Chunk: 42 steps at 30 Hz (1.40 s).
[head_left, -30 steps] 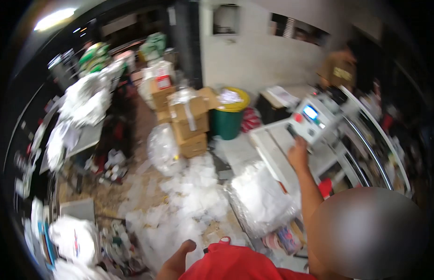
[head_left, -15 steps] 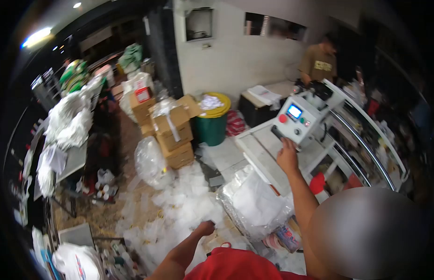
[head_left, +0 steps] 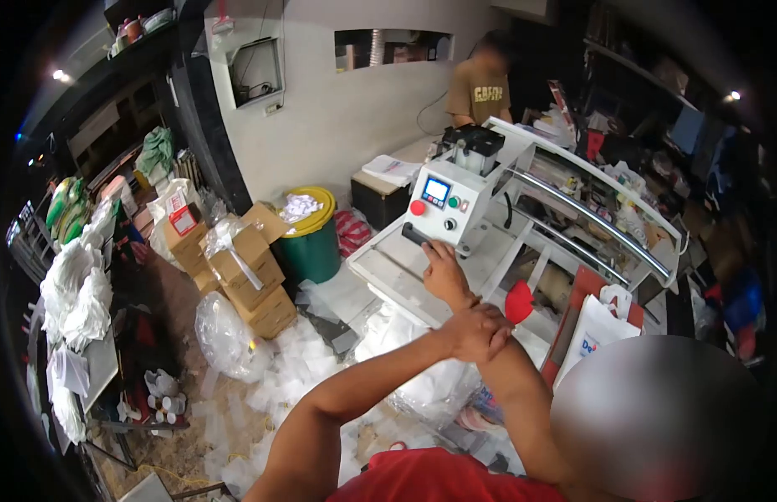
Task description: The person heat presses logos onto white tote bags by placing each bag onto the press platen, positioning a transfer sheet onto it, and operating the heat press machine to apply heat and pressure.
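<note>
My right hand (head_left: 445, 272) reaches over the white platen (head_left: 380, 261) of a heat press, fingers extended near the end of a black handle (head_left: 418, 235). Whether the fingertips touch the handle is hard to tell. Above it stands the press's control box (head_left: 445, 205), with a lit display, a red button and a black knob. My left hand (head_left: 476, 331) lies across my right forearm, its fingers curled round it just behind the wrist. Below the platen, a clear plastic bag (head_left: 439, 393) with white material inside is partly hidden by my arms.
Chrome rails (head_left: 585, 222) run right of the press. White bags with print (head_left: 602, 330) lie at right. Cardboard boxes (head_left: 255, 272) and a green bin (head_left: 311, 253) stand at left. White sheets (head_left: 301, 368) litter the floor. A person (head_left: 480, 88) is behind the press.
My view has swung right. My left hand has risen from low over the floor onto my right forearm. My right hand stays close to the black handle.
</note>
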Tool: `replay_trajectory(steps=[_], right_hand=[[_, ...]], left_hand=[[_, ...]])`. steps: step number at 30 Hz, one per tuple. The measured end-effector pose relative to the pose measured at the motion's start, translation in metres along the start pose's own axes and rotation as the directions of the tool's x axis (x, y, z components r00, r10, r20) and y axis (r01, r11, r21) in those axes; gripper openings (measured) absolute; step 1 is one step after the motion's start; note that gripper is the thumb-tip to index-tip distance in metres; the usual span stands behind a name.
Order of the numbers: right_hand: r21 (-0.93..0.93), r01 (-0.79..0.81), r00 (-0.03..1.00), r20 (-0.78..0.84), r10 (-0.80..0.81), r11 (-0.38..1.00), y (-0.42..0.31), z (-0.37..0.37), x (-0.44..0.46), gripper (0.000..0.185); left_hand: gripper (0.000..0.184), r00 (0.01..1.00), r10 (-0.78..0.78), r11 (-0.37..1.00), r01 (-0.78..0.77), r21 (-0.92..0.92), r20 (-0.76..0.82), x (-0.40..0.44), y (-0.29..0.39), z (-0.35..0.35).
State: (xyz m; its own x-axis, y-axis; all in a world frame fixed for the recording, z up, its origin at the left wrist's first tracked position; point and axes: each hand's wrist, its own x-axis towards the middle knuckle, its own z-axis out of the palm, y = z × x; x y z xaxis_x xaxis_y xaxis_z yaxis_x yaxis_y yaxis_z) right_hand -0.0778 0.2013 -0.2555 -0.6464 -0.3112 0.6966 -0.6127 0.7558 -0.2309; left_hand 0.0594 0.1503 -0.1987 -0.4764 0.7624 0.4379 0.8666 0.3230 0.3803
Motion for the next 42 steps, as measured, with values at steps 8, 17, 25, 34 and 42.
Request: replay_trajectory(steps=[8, 17, 25, 34, 42], right_hand=[[0.052, -0.072, 0.996, 0.053, 0.069, 0.996, 0.000, 0.003, -0.004, 0.049], [0.072, -0.057, 0.998, 0.028, 0.056, 0.996, 0.004, 0.007, -0.003, 0.047], [0.078, -0.103, 0.995, 0.019, 0.102, 0.992, 0.000, 0.006, -0.003, 0.048], [0.070, -0.192, 0.981, 0.056, 0.188, 0.979, -0.011, 0.006, -0.005, 0.045], [0.060, -0.259, 0.965, 0.063, 0.255, 0.964, -0.009, -0.037, -0.025, 0.030]], left_hand=[[0.044, 0.925, 0.377, 0.853, -0.368, -0.371, -0.051, -0.016, 0.130, -0.012], [0.017, 0.966, -0.259, 0.597, 0.149, -0.789, -0.014, -0.132, 0.084, 0.000], [0.033, 0.287, -0.957, 0.272, 0.933, -0.235, 0.031, -0.443, -0.006, 0.222], [0.024, 0.009, -0.786, 0.189, 0.956, 0.227, 0.618, -0.653, 0.101, 0.257], [0.025, 0.518, -0.685, 0.665, 0.731, 0.150, 0.513, -0.603, 0.019, 0.244]])
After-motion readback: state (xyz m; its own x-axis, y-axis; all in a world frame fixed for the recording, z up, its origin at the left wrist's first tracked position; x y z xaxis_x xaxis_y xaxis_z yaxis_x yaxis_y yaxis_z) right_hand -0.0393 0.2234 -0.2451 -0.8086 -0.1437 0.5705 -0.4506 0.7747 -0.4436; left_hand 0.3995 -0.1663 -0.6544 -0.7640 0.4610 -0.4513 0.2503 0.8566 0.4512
